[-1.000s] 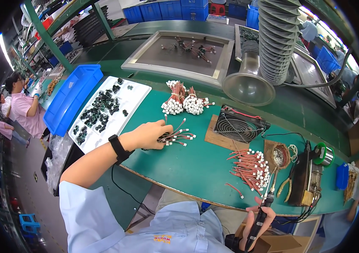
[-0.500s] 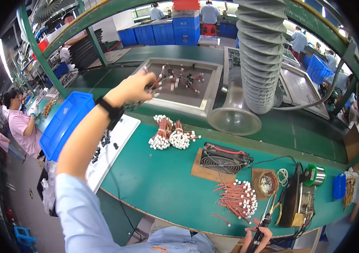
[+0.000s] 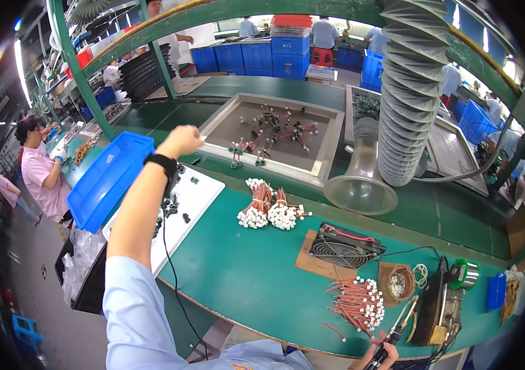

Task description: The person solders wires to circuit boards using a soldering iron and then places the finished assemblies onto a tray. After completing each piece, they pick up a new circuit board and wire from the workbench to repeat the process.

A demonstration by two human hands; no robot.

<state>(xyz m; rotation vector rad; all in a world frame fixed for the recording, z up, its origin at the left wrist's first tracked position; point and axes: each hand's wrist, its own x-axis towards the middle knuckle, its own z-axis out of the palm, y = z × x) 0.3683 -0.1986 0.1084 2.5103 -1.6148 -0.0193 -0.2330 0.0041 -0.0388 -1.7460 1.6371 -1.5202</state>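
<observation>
My left hand (image 3: 182,140) is over the near left corner of a grey-framed screen (image 3: 334,132); its fingers bend downward, and their tips are hidden. Small green boards with red wires and white connectors (image 3: 268,129) lie scattered on that screen, and a few sit at its near edge. Below my left forearm is a white tray (image 3: 204,185) with small dark parts (image 3: 170,206). At the lower right, my right hand (image 3: 386,354) grips a soldering iron (image 3: 396,333), its tip pointing up and away. A pile of red wires with white connectors (image 3: 358,302) lies just left of the iron.
Two tied wire bundles (image 3: 265,206) lie mid-table. A fan (image 3: 339,246), a cup of shiny bits (image 3: 398,282) and a green solder spool (image 3: 464,274) stand to the right. A grey duct (image 3: 407,92) hangs overhead. The blue bin (image 3: 111,176) is at left; people work beyond.
The boards with wires that my left hand held are now on the near edge of the screen, and the hand has drawn back. The view has turned left. My right hand still grips the iron.
</observation>
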